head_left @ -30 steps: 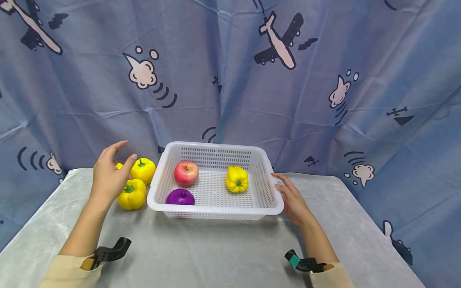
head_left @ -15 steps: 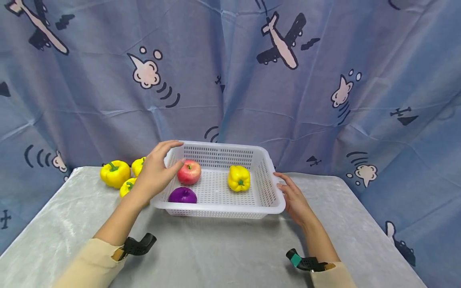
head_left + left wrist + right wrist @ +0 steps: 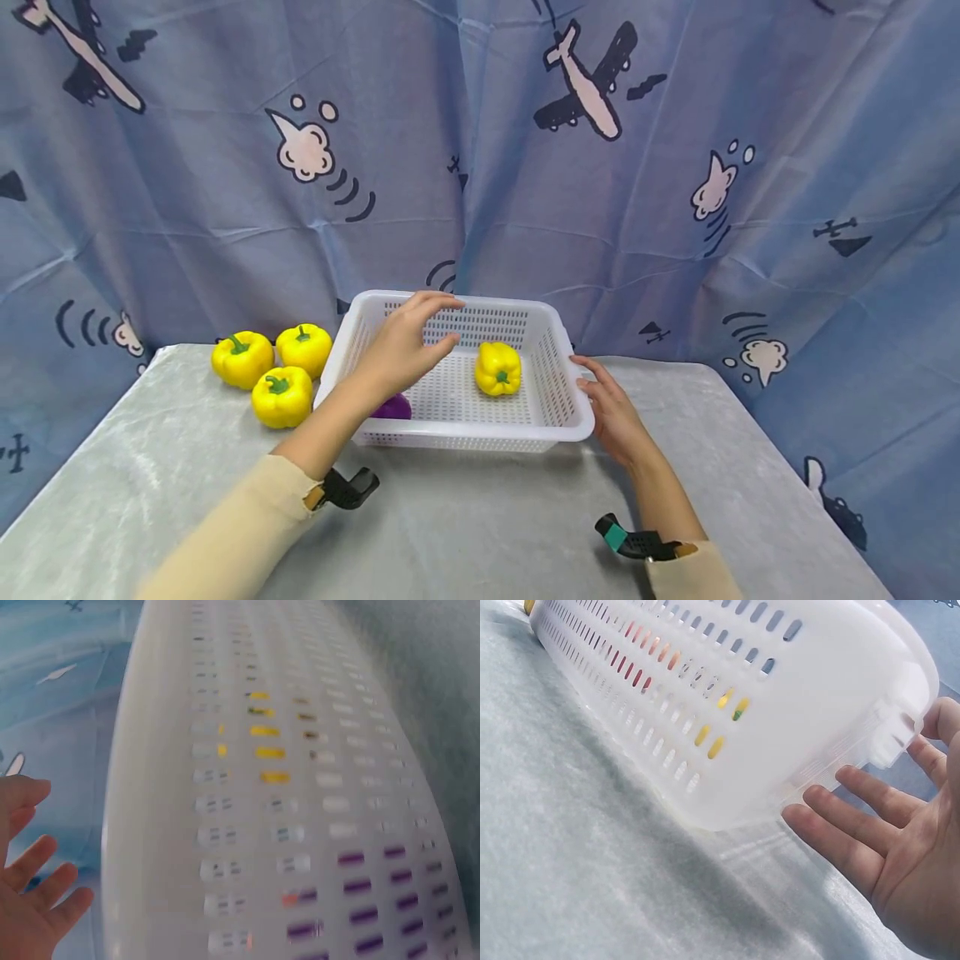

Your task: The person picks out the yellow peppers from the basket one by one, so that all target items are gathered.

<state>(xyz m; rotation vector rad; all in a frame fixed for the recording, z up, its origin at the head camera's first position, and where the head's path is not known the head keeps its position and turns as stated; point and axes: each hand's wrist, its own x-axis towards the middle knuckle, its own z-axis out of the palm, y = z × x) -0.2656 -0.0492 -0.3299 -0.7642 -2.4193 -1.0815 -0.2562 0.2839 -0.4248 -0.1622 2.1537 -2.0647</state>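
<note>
My left hand (image 3: 401, 354) hovers above the left half of the white plastic basket (image 3: 465, 431). Its fingers are parted and nothing lies between them. At the basket's right end, my right hand (image 3: 609, 412) rests its fingertips against the wall near the rim, with fairly straight fingers in the right wrist view. Inside the basket sits a yellow bell pepper (image 3: 497, 369). A purple onion (image 3: 393, 407) at the front left is partly covered by the left arm. Behind the left hand the red apple is hidden in the head view; reddish patches show through the slots in the right wrist view.
Left of the basket, three yellow bell peppers (image 3: 282, 397) stand close together on the pale cloth-covered table (image 3: 480, 517). A blue curtain (image 3: 420, 150) with printed planes hangs behind the table's far edge.
My left hand has moved right from the yellow peppers, passing over the basket's left rim with nothing in its grasp. The right hand has stayed at the basket's right end.
</note>
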